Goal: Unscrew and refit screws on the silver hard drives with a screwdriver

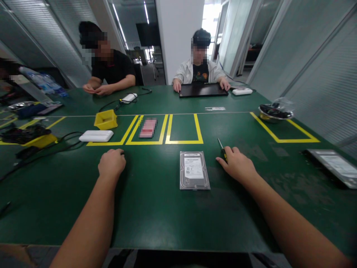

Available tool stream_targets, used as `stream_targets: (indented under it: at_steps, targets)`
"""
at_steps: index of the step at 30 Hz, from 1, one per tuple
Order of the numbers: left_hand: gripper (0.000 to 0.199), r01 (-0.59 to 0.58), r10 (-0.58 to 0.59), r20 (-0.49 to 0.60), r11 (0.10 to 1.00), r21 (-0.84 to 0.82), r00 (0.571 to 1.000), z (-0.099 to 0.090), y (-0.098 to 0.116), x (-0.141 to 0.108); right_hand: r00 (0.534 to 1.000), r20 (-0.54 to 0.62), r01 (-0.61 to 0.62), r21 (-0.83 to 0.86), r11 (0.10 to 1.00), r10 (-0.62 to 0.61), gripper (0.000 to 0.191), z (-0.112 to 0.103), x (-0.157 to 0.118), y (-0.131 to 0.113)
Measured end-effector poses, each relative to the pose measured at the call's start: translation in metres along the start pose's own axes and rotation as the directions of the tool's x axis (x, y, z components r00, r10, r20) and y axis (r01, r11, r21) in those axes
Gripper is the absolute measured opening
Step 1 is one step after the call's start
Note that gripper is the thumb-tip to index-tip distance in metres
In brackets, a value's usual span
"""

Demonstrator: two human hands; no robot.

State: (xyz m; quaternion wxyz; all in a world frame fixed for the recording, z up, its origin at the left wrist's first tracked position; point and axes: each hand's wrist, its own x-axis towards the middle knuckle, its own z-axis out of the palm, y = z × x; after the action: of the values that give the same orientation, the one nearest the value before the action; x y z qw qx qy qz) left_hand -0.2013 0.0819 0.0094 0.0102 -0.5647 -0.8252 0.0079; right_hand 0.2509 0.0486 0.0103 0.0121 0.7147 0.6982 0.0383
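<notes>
A silver hard drive (194, 170) with a white label lies flat on the green table (156, 212) between my two hands. To its right, my right hand (237, 163) rests on the tabletop, its fingers closed around a screwdriver (220, 143). The screwdriver's thin metal shaft points away to the upper left, and most of the dark and yellow handle is hidden by my fingers. Left of the drive, my left hand (112, 163) is curled on the table, apart from the drive. A small dark spot shows by its fingertips; what it holds, if anything, is hidden.
Yellow tape marks (184, 142) lie ahead, with a pink phone-like object (148, 127) inside one. A yellow bin (106, 119), white power strip (96, 136) and cables are left. Right are a metal bowl (276, 113) and another drive (333, 165). Two people sit opposite, one holding a dark panel (203, 90).
</notes>
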Motion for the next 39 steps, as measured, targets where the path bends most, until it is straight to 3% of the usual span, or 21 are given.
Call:
stream_targets:
  at_steps: [15,23,32,39]
  targets:
    - [0.034,-0.022,0.022,0.005,0.999,-0.035,1.000,0.014,-0.003,0.008,1.000,0.029,-0.002,0.018,1.000,0.001,0.044,-0.001,0.005,0.001]
    - [0.033,-0.032,0.032,-0.011,0.999,-0.026,0.999,0.015,0.000,0.008,1.000,0.007,0.014,0.026,1.000,-0.014,0.047,0.002,0.008,0.005]
    - [0.034,0.001,0.001,0.061,1.000,-0.031,0.998,0.011,0.002,0.008,0.999,0.031,-0.009,0.044,0.999,0.007,0.049,-0.001,0.010,0.006]
    - [0.029,-0.006,0.007,0.020,0.999,-0.047,1.000,0.007,0.008,0.000,1.000,0.029,0.000,0.056,0.998,-0.002,0.048,0.003,0.008,0.010]
